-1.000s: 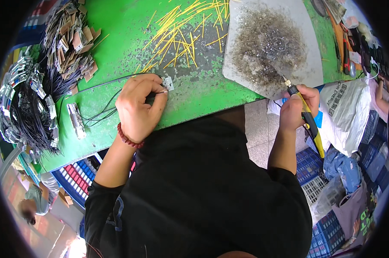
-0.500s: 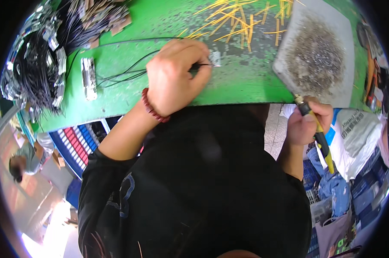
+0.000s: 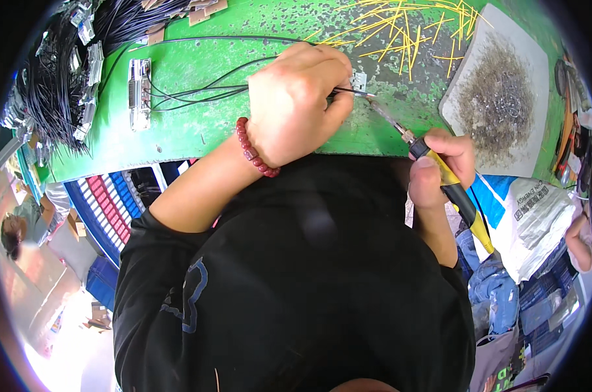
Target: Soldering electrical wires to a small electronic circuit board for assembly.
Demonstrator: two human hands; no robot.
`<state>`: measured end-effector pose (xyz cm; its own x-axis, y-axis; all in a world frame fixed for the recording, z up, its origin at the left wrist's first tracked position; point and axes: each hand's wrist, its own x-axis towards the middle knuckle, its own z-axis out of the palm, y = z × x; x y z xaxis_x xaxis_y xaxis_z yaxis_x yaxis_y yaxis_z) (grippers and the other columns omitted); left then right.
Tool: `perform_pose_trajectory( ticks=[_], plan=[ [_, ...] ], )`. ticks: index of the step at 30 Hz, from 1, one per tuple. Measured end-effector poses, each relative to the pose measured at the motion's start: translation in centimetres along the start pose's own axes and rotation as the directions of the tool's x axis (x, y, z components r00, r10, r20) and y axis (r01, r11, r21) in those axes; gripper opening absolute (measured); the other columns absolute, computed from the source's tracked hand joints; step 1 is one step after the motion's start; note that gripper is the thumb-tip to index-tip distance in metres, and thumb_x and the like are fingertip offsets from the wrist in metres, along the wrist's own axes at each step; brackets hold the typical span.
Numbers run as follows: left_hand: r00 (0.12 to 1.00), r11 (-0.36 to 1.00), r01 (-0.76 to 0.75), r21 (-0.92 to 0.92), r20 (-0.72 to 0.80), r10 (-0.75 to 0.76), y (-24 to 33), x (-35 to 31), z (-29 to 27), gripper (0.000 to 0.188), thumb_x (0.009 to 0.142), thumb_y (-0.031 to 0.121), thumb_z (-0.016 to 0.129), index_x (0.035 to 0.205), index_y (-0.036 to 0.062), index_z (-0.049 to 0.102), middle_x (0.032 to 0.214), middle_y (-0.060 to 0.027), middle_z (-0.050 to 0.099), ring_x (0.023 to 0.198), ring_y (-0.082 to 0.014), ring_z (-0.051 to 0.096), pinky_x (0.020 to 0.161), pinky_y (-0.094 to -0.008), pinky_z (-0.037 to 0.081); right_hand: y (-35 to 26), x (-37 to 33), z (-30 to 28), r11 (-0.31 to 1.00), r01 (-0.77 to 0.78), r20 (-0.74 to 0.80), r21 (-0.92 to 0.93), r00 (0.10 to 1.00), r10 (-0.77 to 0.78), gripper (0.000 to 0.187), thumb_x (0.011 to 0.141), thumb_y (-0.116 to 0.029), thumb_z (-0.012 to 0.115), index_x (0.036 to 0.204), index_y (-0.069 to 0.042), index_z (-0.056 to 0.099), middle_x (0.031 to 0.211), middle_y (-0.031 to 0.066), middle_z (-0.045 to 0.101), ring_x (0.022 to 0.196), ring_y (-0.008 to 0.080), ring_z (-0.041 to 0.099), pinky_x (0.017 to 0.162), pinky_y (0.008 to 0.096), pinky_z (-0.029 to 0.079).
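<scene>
My left hand, wearing a red bead bracelet, is closed in a pinch on black wire. The wire ends stick out past my fingertips. Thin black leads run left from it to a shiny metal piece on the green table. A yellow-and-black soldering iron is gripped in my right hand. Its tip is at the wire ends; whether it touches I cannot tell. A small silvery piece lies just beyond the wire ends.
Yellow thin tubes are scattered at the far side. To their right lies a grey board with dark crumbs. Bundled black wires with metal pieces crowd the left. A white bag hangs at lower right; another person is far left.
The soldering iron has moved left, and its tip has come from near the grey board to the wire ends. My left hand still pinches the wire.
</scene>
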<state>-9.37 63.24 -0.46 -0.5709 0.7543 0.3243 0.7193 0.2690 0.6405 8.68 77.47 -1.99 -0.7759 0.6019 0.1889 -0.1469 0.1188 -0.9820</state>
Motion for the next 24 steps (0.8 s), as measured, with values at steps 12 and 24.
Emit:
perform_pose_trajectory(
  ticks=[12, 24],
  plan=[
    [1.0, 1.0, -0.01, 0.006, -0.004, 0.01, -0.07, 0.04, -0.02, 0.01, 0.068, 0.005, 0.071, 0.073, 0.0074, 0.063, 0.09, -0.0015, 0.071, 0.076, -0.0211, 0.064, 0.067, -0.0315, 0.052, -0.08, 0.19, -0.16, 0.995, 0.057, 0.103, -0.084, 0.994, -0.048, 0.029, 0.083, -0.018, 0.072, 0.097, 0.001, 0.055, 0.076, 0.0064, 0.056, 0.062, 0.0096, 0.043, 0.055, 0.0252, 0.034],
    [1.0, 1.0, -0.01, 0.0, -0.016, 0.01, -0.09, 0.05, 0.1, 0.01, 0.067, 0.004, 0.071, 0.072, 0.0072, 0.063, 0.089, -0.0019, 0.07, 0.076, -0.0213, 0.064, 0.066, -0.0319, 0.052, 0.18, -0.03, -0.2, 0.999, 0.049, 0.006, 0.023, 0.999, -0.05, 0.031, 0.085, -0.02, 0.072, 0.097, 0.001, 0.052, 0.08, 0.0069, 0.055, 0.068, 0.0104, 0.045, 0.061, 0.0251, 0.036]
  ],
)
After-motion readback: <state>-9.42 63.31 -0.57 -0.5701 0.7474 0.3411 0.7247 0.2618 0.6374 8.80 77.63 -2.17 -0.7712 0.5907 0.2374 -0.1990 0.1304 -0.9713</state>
